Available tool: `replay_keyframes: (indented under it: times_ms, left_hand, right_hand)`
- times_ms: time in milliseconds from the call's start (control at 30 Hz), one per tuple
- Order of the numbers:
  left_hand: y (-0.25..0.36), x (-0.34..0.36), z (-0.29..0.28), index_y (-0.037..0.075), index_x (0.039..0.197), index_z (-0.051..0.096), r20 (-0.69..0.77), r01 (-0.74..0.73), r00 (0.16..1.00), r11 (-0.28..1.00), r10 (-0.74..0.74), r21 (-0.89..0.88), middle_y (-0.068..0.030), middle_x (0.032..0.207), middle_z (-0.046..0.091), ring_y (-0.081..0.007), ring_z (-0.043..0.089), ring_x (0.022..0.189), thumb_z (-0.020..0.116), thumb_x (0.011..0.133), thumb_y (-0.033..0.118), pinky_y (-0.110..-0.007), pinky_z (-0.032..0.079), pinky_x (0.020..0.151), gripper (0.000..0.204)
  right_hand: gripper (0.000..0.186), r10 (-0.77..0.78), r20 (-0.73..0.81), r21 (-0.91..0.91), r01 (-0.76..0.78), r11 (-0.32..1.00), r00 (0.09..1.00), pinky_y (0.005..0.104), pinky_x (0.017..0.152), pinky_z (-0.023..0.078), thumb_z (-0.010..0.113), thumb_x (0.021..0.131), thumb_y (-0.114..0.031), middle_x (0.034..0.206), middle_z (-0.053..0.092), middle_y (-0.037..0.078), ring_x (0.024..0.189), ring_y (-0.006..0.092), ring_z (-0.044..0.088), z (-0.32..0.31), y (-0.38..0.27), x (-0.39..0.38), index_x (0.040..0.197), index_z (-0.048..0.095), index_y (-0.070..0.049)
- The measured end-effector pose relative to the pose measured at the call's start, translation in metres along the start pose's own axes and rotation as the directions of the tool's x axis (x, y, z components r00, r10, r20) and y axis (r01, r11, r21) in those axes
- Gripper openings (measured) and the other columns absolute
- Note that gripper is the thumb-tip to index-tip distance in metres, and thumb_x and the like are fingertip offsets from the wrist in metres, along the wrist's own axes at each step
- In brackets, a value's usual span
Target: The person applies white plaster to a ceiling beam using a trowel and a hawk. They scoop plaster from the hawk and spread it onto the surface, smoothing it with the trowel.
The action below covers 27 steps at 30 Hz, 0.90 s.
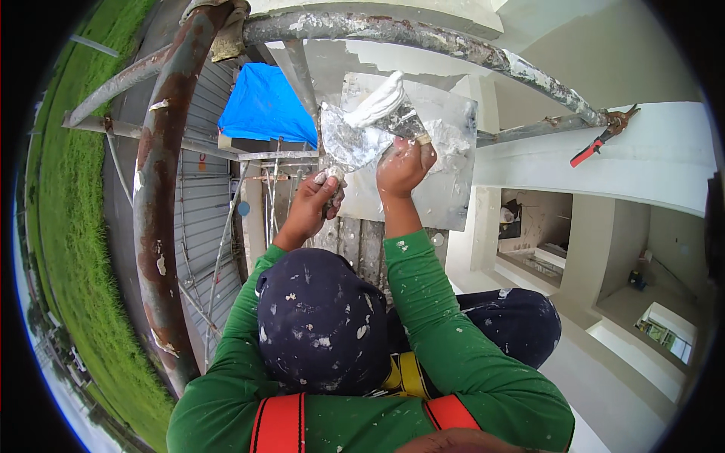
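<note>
My left hand (313,202) is closed round the plaster-crusted handle of a wide putty knife. Its blade (343,145) is smeared with white. In my closed right hand (406,166) is a second putty knife (402,122), held by its handle. A thick white lump of wet plaster (380,100) lies along the two blades, which meet or overlap; I cannot tell whether they touch. Beneath both tools sits a flat grey-white board (442,198), with more plaster (451,145) spread on its right side.
Rusty scaffold pipes, one upright (160,189) at left and one rail (408,32) across the far side, surround me. Red-handled pliers (596,147) hang at the right pipe clamp. A blue tarp (266,106) is beyond the board. My navy, paint-spotted knees (321,321) are close below my arms.
</note>
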<state>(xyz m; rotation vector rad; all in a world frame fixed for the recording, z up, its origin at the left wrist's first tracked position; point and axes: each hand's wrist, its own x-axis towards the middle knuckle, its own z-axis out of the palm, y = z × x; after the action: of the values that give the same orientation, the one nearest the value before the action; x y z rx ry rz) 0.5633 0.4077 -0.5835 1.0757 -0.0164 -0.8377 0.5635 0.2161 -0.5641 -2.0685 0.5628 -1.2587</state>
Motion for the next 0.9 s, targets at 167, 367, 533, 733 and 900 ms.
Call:
replay_keyframes:
  times_ms: [167, 367, 533, 733, 900]
  left_hand:
    - [0.024, -0.010, -0.038, 0.004, 0.091, 0.059, 0.031, 0.015, 0.999, 1.000, -0.015, -0.005, -0.0029, 0.070, 0.056, -0.0092, 0.046, 0.050, 0.059, 0.098, 0.026, -0.023, 0.034, 0.044, 0.023]
    - [0.053, -0.018, -0.095, 0.001, 0.093, 0.060, 0.127, -0.018, 0.991, 0.995, 0.030, -0.100, -0.0066, 0.071, 0.060, -0.0108, 0.046, 0.046, 0.065, 0.093, 0.024, -0.022, 0.030, 0.037, 0.024]
    - [0.030, -0.016, -0.088, 0.000, 0.096, 0.060, 0.238, 0.068, 0.971, 0.985, -0.029, -0.160, -0.0076, 0.071, 0.061, -0.0108, 0.044, 0.043, 0.067, 0.091, 0.026, -0.022, 0.030, 0.036, 0.028]
    - [0.051, -0.009, -0.067, -0.001, 0.103, 0.058, 0.221, -0.072, 0.969, 0.981, 0.112, -0.182, -0.0090, 0.074, 0.059, -0.0095, 0.042, 0.043, 0.063, 0.094, 0.028, -0.023, 0.030, 0.037, 0.031]
    - [0.048, -0.005, -0.061, 0.000, 0.101, 0.058, 0.192, -0.039, 0.980, 0.997, 0.052, -0.073, -0.0093, 0.077, 0.061, -0.0103, 0.045, 0.046, 0.063, 0.093, 0.027, -0.023, 0.031, 0.038, 0.028]
  right_hand:
    - [0.027, -0.311, 0.302, 0.621, 0.061, 0.781, 0.901, 0.0344, 0.057, 0.049, 0.051, 0.062, 0.000, 0.074, 0.062, 0.016, 0.062, 0.0309, 0.060, -0.011, -0.030, 0.037, 0.084, 0.067, 0.006]
    - [0.032, -0.839, 0.302, 0.650, 0.547, 0.528, 0.452, 0.0367, 0.055, 0.053, 0.066, 0.057, -0.010, 0.079, 0.062, 0.009, 0.064, 0.0271, 0.062, -0.010, -0.044, 0.067, 0.087, 0.070, 0.002]
    - [0.030, -0.879, 0.392, 0.645, 0.601, 0.472, 0.271, 0.0348, 0.053, 0.052, 0.068, 0.056, -0.010, 0.079, 0.061, 0.006, 0.064, 0.0238, 0.062, -0.033, -0.017, 0.087, 0.084, 0.069, -0.001]
    - [0.011, -0.582, 0.769, 0.435, 0.452, 0.779, 0.263, 0.0382, 0.057, 0.051, 0.065, 0.066, -0.008, 0.077, 0.060, 0.010, 0.064, 0.0305, 0.060, -0.066, 0.054, 0.067, 0.070, 0.057, -0.003]
    - [0.029, 0.390, 0.703, -0.450, -0.052, 0.892, 0.594, 0.0494, 0.084, 0.051, 0.057, 0.083, -0.019, 0.096, 0.067, 0.023, 0.090, 0.0443, 0.064, -0.046, 0.136, 0.061, 0.099, 0.066, 0.003]
